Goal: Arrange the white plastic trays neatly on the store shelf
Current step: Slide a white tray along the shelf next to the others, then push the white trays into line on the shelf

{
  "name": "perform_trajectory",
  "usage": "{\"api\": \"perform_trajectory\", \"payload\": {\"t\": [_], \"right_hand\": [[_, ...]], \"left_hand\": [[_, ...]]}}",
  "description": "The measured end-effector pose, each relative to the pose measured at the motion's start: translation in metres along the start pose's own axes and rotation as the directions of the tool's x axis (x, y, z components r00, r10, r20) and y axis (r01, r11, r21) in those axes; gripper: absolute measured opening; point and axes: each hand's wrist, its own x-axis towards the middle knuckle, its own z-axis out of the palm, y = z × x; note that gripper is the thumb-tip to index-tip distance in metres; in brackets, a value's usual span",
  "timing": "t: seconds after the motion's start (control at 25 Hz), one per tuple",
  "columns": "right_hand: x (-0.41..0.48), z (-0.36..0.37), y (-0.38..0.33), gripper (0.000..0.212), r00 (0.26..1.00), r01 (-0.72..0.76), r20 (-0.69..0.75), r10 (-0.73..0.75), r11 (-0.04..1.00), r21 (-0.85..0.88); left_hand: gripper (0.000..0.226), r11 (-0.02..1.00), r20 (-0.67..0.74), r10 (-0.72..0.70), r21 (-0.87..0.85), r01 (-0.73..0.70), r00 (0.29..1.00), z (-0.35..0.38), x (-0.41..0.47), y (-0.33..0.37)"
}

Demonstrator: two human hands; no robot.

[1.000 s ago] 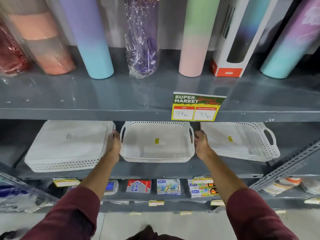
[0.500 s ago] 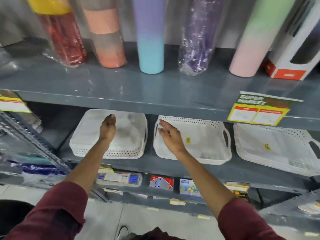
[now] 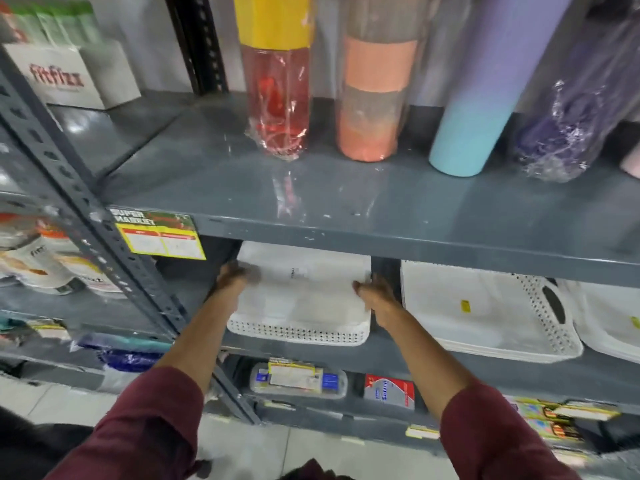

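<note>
Three white perforated plastic trays stand in a row on the grey middle shelf (image 3: 311,355). The left tray stack (image 3: 304,306) lies upside down, flat bottom up. My left hand (image 3: 239,275) grips its left edge and my right hand (image 3: 372,289) grips its right edge, one on each side. The middle tray (image 3: 485,313) sits upright with a yellow sticker inside and a handle slot on its right wall. The right tray (image 3: 609,323) is cut off by the frame edge.
The upper shelf (image 3: 346,202) overhangs the trays and carries tall bottles (image 3: 277,81) and tumblers (image 3: 478,98). A slotted steel upright (image 3: 86,216) runs diagonally on the left. A price tag (image 3: 159,237) hangs there. Small boxed goods (image 3: 298,379) fill the lower shelf.
My view has swung left. Both hands left the middle tray and moved to the upside-down left tray; they now hold its two sides.
</note>
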Motion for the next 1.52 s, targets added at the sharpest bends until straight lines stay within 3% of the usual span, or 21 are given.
{"api": "perform_trajectory", "payload": {"t": [0.08,0.16,0.24,0.36,0.48,0.6,0.68,0.76,0.84,0.88,0.96,1.04,1.16,1.24,1.32,1.36,1.44,1.52], "right_hand": [[-0.004,0.001,-0.005,0.061,0.985,0.135,-0.126,-0.118,0.982,0.133],[-0.005,-0.006,-0.015,0.053,0.953,0.242,-0.236,-0.191,0.947,0.212],[-0.014,-0.014,-0.017,0.042,0.942,0.25,-0.29,-0.168,0.928,0.276],[-0.022,-0.014,-0.005,0.043,0.956,0.236,-0.275,-0.1,0.817,0.525],[-0.021,-0.003,0.019,0.04,0.995,0.041,-0.094,0.031,0.741,0.67],[-0.01,0.011,0.042,0.071,0.987,-0.136,-0.005,0.161,0.854,0.503],[-0.004,0.014,0.054,0.083,0.985,-0.136,-0.042,0.167,0.904,0.404],[-0.019,0.012,0.053,0.063,0.989,-0.081,-0.086,0.12,0.926,0.369],[-0.042,-0.001,0.046,0.025,0.983,0.061,-0.182,0.002,0.937,0.343],[-0.052,-0.011,0.044,0.017,0.966,0.162,-0.244,-0.084,0.933,0.321],[-0.064,-0.04,0.046,0.023,0.911,0.334,-0.344,-0.227,0.897,0.291],[-0.069,-0.08,0.055,0.032,0.843,0.45,-0.44,-0.31,0.854,0.26],[-0.068,-0.15,0.079,0.039,0.773,0.482,-0.557,-0.304,0.852,0.204],[-0.061,-0.195,0.098,0.037,0.711,0.411,-0.654,-0.259,0.907,0.088],[-0.052,-0.244,0.116,0.022,0.618,0.319,-0.735,-0.279,0.943,-0.09],[-0.046,-0.271,0.126,0.025,0.595,0.259,-0.747,-0.297,0.951,-0.172],[-0.029,-0.317,0.146,0.059,0.652,0.077,-0.705,-0.279,0.95,-0.304],[-0.013,-0.349,0.16,0.089,0.781,-0.094,-0.604,-0.16,0.925,-0.367]], "left_hand": [[0.035,0.985,-0.011,0.052,-0.163,-0.054,0.999,-0.009,0.001,0.011],[0.025,0.906,-0.044,0.106,-0.409,-0.115,0.993,-0.016,0.012,0.015],[0.028,0.76,-0.054,0.129,-0.637,-0.134,0.99,-0.024,0.007,0.02],[0.04,0.684,-0.009,0.147,-0.722,-0.108,0.989,-0.031,0.01,0.006],[0.057,0.761,0.067,0.084,-0.648,-0.021,0.994,-0.025,0.011,-0.027],[0.082,0.86,0.178,0.063,-0.509,0.037,0.982,-0.02,0.011,-0.046],[0.082,0.907,0.127,0.082,-0.421,-0.021,0.989,-0.016,0.006,-0.047],[0.07,0.944,-0.088,0.142,-0.287,-0.162,0.986,-0.011,-0.004,-0.042],[0.041,0.906,-0.249,0.347,-0.16,-0.392,0.904,0.002,-0.017,-0.038],[0.032,0.849,-0.258,0.475,-0.114,-0.515,0.841,0.012,-0.022,-0.036],[0.023,0.757,-0.169,0.626,-0.105,-0.645,0.762,0.039,-0.036,-0.025],[0.019,0.745,-0.016,0.661,-0.111,-0.658,0.751,0.075,-0.051,-0.014],[0.032,0.811,0.243,0.563,0.02,-0.584,0.79,0.135,-0.075,0.003],[0.058,0.851,0.378,0.426,0.141,-0.506,0.822,0.167,-0.091,0.016],[0.082,0.868,0.433,0.311,0.233,-0.438,0.846,0.196,-0.103,0.031],[0.092,0.88,0.433,0.256,0.266,-0.393,0.864,0.211,-0.107,0.038],[0.107,0.911,0.428,0.159,0.283,-0.299,0.89,0.234,-0.104,0.042],[0.111,0.922,0.405,0.15,0.272,-0.276,0.902,0.251,-0.101,0.035]]}}
